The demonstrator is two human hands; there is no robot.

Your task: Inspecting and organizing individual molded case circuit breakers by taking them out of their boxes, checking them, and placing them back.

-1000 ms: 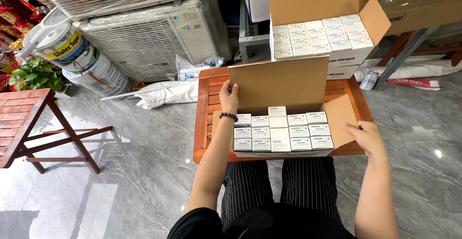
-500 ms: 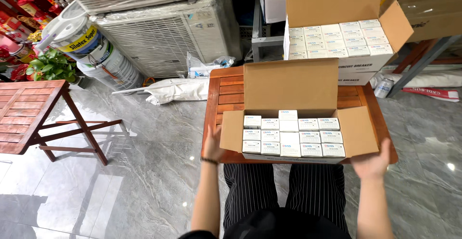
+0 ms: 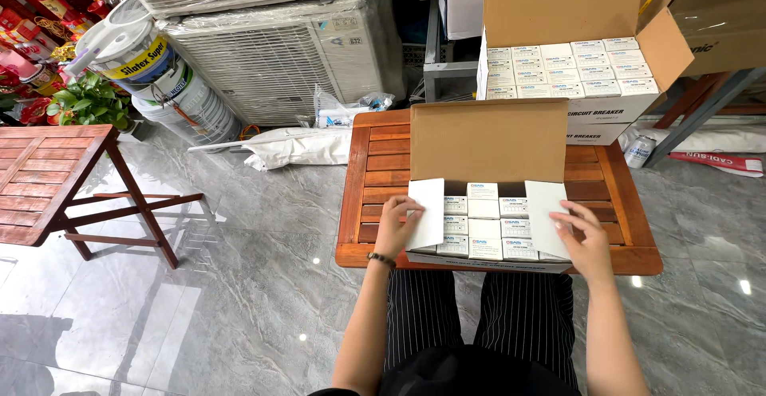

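Near edge: our lap in striped trousers (image 3: 479, 316), forearms reaching out to a low wooden table (image 3: 375, 165). On it sits an open cardboard box (image 3: 487, 141) filled with rows of small white boxes (image 3: 485, 232). Our left hand (image 3: 396, 224) presses the left side flap (image 3: 427, 212) inward, fingers flat on it, not pinching. Our right hand (image 3: 586, 236) does the same on the right side flap (image 3: 546, 219), palm and fingers spread over it. Both flaps lean in over the packed rows; the tall back flap stands upright.

Risk as we judge it: the box sits at the near edge of the table, so a push down on the flaps could tip it toward our knees. A small box standing proud could also catch a flap and crease it.

Farther off, a second open carton (image 3: 574, 69) of similar white boxes stands behind the table. Far left: a folding wooden table (image 3: 48, 173), a paint bucket (image 3: 152, 69), wrapped air-conditioner units (image 3: 279, 53).

Hard to tell: the outer rows under the flaps are covered, the near wall of the box is hidden by our hands, and the front flap is not visible.
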